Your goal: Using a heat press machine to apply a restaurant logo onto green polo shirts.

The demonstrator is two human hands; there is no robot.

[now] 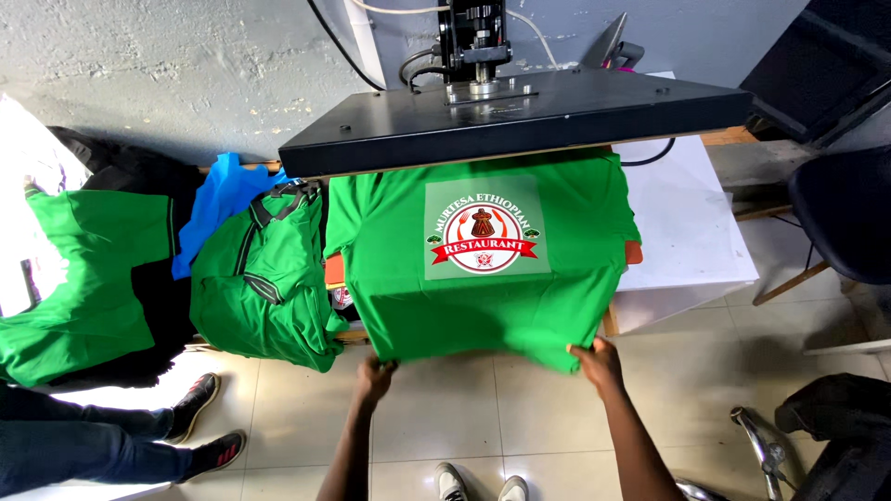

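1. One green shirt (pixel 483 278) lies spread over the lower platen of the heat press, at the centre of the frame, its hem hanging off the front edge.
2. Its chest already carries a round red-and-white emblem on a pale square transfer sheet (pixel 486 228); the upper platen (pixel 520 116) stands raised above it, so I judge the pressing done or about to be done, with the shirt not yet lifted off.
3. Two hands hold the hem: the left hand (pixel 375 378) pinches the lower left corner, fingers closed on the cloth; the right hand (pixel 599 364) grips the lower right corner the same way.
4. Left of the press, two more green garments show: a bunched shirt with dark trim (pixel 264 288) just beside the platen, and another (pixel 83 278) at the far left of the frame. Neither shows a print from here.
5. One blue cloth (pixel 218 204) lies between them, toward the upper left.
6. One other person's legs in dark shoes (pixel 200 422) show at the lower left; the wearer's own pale shoes (pixel 478 482) sit at the bottom centre.
7. One dark chair (pixel 840 213) stands at the right edge.
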